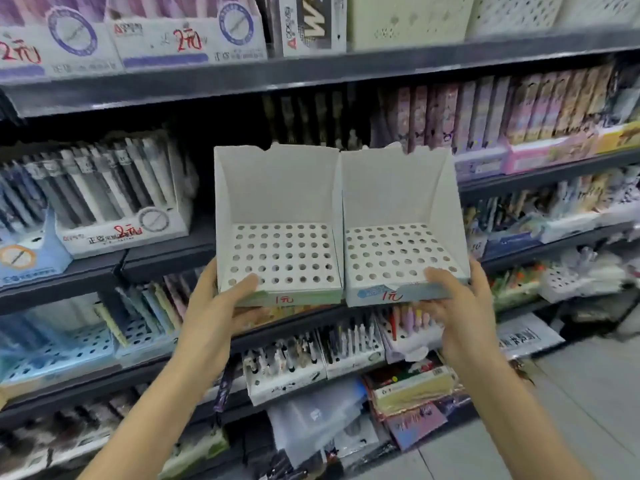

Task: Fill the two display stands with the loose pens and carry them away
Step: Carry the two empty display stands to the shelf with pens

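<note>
Left hand, right hand forward (thumbs uppermost)

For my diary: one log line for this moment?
left hand holds green-fronted stand | right hand holds blue-fronted stand | both empty, side by side

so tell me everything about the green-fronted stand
The green-fronted stand is white cardboard: a tall back torn along its top, sloping side walls, a floor of round holes, all empty. Red handwriting marks its pale green front lip. It is held upright: the left hand grips its front left corner, thumb on the floor; its right wall meets the blue-fronted stand.
</note>
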`<state>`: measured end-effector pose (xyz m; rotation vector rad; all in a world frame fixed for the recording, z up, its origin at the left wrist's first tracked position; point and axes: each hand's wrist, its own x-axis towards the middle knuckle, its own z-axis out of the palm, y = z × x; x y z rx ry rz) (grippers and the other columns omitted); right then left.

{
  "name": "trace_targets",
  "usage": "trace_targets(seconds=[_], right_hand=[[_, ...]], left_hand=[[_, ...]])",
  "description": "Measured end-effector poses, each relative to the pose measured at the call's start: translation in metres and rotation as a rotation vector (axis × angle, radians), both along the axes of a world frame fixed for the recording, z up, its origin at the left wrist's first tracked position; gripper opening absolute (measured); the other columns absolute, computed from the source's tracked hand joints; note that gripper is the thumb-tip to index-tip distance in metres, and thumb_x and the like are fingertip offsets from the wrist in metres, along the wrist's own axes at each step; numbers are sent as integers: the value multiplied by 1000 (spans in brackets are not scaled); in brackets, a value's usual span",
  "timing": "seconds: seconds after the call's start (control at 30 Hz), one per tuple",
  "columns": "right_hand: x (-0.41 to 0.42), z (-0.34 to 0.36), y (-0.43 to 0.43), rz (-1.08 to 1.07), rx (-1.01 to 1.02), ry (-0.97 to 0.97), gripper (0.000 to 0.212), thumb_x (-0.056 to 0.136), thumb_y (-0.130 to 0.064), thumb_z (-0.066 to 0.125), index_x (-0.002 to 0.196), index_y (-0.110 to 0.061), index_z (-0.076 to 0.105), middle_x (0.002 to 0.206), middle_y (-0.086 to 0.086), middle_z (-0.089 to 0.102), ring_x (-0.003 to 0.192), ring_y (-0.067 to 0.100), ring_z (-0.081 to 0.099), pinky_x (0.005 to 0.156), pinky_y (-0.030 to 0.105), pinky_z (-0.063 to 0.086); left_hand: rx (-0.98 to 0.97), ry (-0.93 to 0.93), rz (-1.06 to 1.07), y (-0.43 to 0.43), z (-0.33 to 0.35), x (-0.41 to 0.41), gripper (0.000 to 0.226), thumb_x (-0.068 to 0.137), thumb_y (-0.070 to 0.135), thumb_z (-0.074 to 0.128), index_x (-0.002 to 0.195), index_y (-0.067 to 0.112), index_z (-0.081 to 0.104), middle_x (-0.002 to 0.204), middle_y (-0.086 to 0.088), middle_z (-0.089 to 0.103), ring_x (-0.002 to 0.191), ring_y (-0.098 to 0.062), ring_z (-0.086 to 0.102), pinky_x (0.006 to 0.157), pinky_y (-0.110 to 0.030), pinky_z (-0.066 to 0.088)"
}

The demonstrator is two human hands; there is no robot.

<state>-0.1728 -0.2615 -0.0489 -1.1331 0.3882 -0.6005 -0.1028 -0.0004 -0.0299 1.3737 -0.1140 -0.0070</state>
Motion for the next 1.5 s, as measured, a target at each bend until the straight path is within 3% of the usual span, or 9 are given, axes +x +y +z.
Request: trace_targets(seconds=[0.2, 0.33, 0.43, 0.63, 0.77, 0.83, 0.93, 1.33, 1.5], right_hand=[[-93, -71, -3, -277, 170, 128, 49, 84, -1, 57, 128, -19, 45, 114, 5, 61, 93, 26, 66, 69, 40, 57], [-158, -112, -24, -434, 262, 230, 29, 84, 3, 55, 106, -14, 49, 117, 11, 59, 91, 26, 64, 69, 39, 59], [-195, -140, -52, -558, 308, 305, 55, 82, 3, 57, 130, -18, 40, 117, 7, 58, 96, 28, 63, 67, 39, 59], [-248, -181, -140, -741, 355, 417, 61, 83, 4, 56, 136, -19, 36, 118, 10, 55, 96, 32, 62, 60, 38, 59], [-270, -195, -220, -780, 354, 443, 43, 83, 5, 54, 116, -20, 46, 111, 9, 59, 87, 27, 63, 50, 30, 57], [-281, -200, -258, -780, 365, 478, 41, 83, 5, 53, 113, -22, 46, 108, 5, 59, 87, 25, 63, 52, 30, 57], [-289, -203, -322, -732, 338, 501, 43, 82, 4, 53, 116, -21, 52, 114, 8, 60, 92, 25, 64, 57, 33, 58], [-252, -199, -577, -827, 354, 465, 47, 83, 3, 54, 127, -12, 46, 117, 11, 58, 92, 28, 64, 54, 32, 59], [-215, -189, -698, -895, 348, 458, 37, 82, 3, 54, 114, -15, 50, 113, 12, 61, 96, 32, 64, 52, 31, 58]], left_hand=[[130, 31, -259, -31, -51, -25, 53, 86, 11, 63, 134, 25, 44, 117, 4, 65, 95, -18, 68, 76, -34, 57], [206, 123, -457, -81, -93, -38, 49, 86, 11, 64, 128, 29, 47, 117, 2, 65, 95, -22, 68, 69, -30, 58], [263, 195, -538, -132, -125, -45, 52, 85, 12, 65, 131, 25, 45, 118, 0, 63, 95, -20, 67, 66, -30, 58], [310, 290, -678, -259, -171, -60, 54, 83, 5, 66, 131, 21, 47, 114, -6, 64, 85, -23, 69, 62, -30, 59], [328, 307, -730, -355, -183, -72, 39, 83, 1, 64, 111, 25, 55, 107, -9, 66, 87, -27, 67, 53, -24, 56], [355, 340, -739, -396, -188, -75, 43, 82, 1, 65, 117, 22, 53, 111, -10, 65, 91, -29, 66, 55, -26, 57], [350, 379, -748, -455, -188, -79, 53, 82, 0, 64, 130, 15, 47, 114, -10, 65, 93, -31, 67, 59, -30, 59], [313, 328, -780, -720, -185, -35, 54, 79, 4, 68, 128, 18, 51, 111, -11, 66, 86, -28, 69, 55, -28, 57], [330, 252, -825, -860, -171, -5, 54, 80, 8, 69, 129, 20, 49, 111, -9, 63, 83, -23, 68, 57, -30, 58]])
